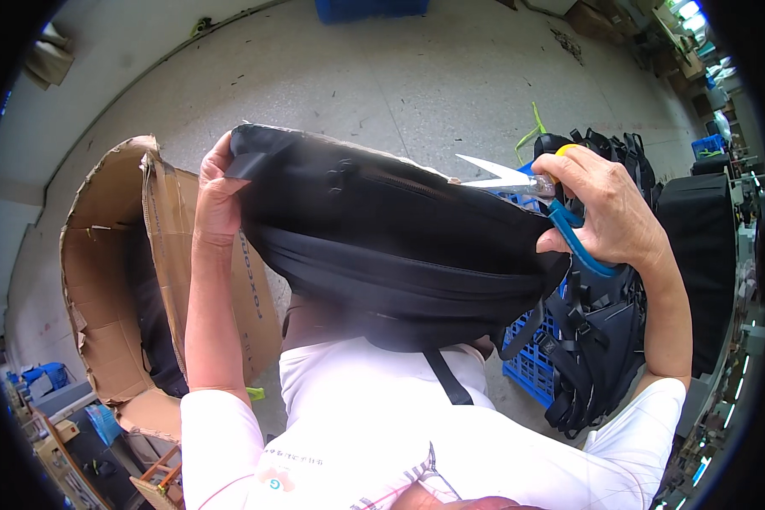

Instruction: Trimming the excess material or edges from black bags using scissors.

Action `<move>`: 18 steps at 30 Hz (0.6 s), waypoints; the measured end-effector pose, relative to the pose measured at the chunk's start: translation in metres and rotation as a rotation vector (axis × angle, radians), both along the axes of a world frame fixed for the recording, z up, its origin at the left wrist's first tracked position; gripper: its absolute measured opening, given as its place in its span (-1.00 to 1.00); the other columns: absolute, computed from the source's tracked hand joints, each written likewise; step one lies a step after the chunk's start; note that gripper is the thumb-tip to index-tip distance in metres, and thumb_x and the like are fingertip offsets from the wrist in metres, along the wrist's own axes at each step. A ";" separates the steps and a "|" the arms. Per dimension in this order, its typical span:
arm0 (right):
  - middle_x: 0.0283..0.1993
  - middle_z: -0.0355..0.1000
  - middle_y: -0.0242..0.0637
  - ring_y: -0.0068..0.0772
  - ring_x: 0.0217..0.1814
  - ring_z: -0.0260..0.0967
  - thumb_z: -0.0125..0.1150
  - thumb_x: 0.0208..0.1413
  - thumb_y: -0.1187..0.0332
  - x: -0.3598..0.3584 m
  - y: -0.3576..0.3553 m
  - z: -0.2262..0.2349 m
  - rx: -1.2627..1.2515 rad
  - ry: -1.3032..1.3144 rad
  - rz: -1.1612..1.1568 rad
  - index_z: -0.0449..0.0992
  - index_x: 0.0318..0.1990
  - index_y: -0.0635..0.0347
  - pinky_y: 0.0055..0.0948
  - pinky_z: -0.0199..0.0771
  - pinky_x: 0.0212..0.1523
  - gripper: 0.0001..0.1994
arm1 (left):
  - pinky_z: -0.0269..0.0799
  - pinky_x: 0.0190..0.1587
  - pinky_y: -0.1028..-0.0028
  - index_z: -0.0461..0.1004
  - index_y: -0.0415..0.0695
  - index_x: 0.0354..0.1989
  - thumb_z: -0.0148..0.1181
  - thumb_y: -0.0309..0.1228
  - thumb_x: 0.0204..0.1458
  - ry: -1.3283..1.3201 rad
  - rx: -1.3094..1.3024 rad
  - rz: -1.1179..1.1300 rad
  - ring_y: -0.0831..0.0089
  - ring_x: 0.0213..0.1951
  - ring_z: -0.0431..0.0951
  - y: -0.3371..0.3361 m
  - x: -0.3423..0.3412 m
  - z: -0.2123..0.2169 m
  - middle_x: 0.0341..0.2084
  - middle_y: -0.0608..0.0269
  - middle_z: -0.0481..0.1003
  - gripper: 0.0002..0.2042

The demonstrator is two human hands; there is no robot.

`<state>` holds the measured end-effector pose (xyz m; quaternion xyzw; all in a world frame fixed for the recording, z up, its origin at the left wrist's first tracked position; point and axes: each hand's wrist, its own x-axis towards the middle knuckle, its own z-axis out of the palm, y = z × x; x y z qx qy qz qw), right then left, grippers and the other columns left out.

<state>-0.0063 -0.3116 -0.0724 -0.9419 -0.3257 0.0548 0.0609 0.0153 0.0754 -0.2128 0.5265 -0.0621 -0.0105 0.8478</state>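
A black backpack (382, 255) lies across the front of my body, with zips and a strap hanging at its lower edge. Its far edge has a pale, ragged-looking border. My left hand (218, 195) is closed on the bag's far left corner, beside a short black webbing tab. In my right hand (610, 208) is a pair of scissors (542, 185) with teal and yellow handles. Their blades are spread and point left, at the far right edge of the bag. Whether they touch its edge I cannot tell.
On the left stands an open cardboard box (102, 297) with dark items inside. To the right, several black bags (603, 340) rest on and around a blue plastic crate (529, 374). A large black case-like thing (697, 255) stands farther right. A blue container (371, 8) sits far ahead.
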 end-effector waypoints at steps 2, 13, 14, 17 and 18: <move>-0.40 0.36 -0.19 -0.22 -0.31 0.36 0.27 -0.35 -0.27 -0.001 0.001 0.003 -0.013 0.018 -0.008 0.40 -0.18 0.18 -0.35 0.41 -0.27 -0.29 | 0.39 -0.06 0.49 0.35 -0.27 -0.11 0.24 -0.57 -0.32 -0.009 0.002 0.001 0.43 -0.20 0.50 0.000 0.000 0.000 -0.26 0.20 0.48 -0.53; -0.47 0.39 -0.18 -0.24 -0.41 0.40 0.27 -0.26 -0.15 0.005 0.019 -0.008 -0.061 -0.094 0.092 0.42 -0.23 0.24 -0.39 0.43 -0.36 -0.39 | 0.39 -0.05 0.49 0.35 -0.27 -0.11 0.24 -0.56 -0.31 -0.028 -0.021 -0.009 0.44 -0.20 0.49 0.000 -0.001 -0.003 -0.25 0.19 0.48 -0.54; -0.47 0.39 -0.18 -0.24 -0.41 0.40 0.27 -0.26 -0.15 0.006 0.018 -0.011 -0.059 -0.094 0.096 0.42 -0.23 0.24 -0.39 0.43 -0.36 -0.39 | 0.38 -0.05 0.49 0.35 -0.27 -0.10 0.24 -0.56 -0.30 -0.036 -0.028 -0.003 0.44 -0.19 0.49 0.000 -0.002 -0.003 -0.25 0.19 0.48 -0.54; -0.55 0.38 -0.21 -0.27 -0.52 0.40 0.28 -0.22 -0.09 0.008 0.018 -0.016 -0.041 -0.120 0.151 0.42 -0.27 0.26 -0.45 0.42 -0.44 -0.44 | 0.37 -0.04 0.49 0.35 -0.27 -0.10 0.24 -0.55 -0.30 -0.044 -0.026 0.000 0.44 -0.18 0.49 0.003 -0.003 -0.005 -0.24 0.20 0.47 -0.54; -0.56 0.38 -0.23 -0.29 -0.54 0.39 0.28 -0.21 -0.07 0.008 0.019 -0.016 -0.014 -0.124 0.144 0.42 -0.28 0.27 -0.47 0.42 -0.47 -0.46 | 0.37 -0.04 0.49 0.35 -0.27 -0.11 0.25 -0.54 -0.30 -0.043 -0.019 -0.006 0.44 -0.18 0.48 0.005 -0.003 -0.006 -0.24 0.20 0.47 -0.54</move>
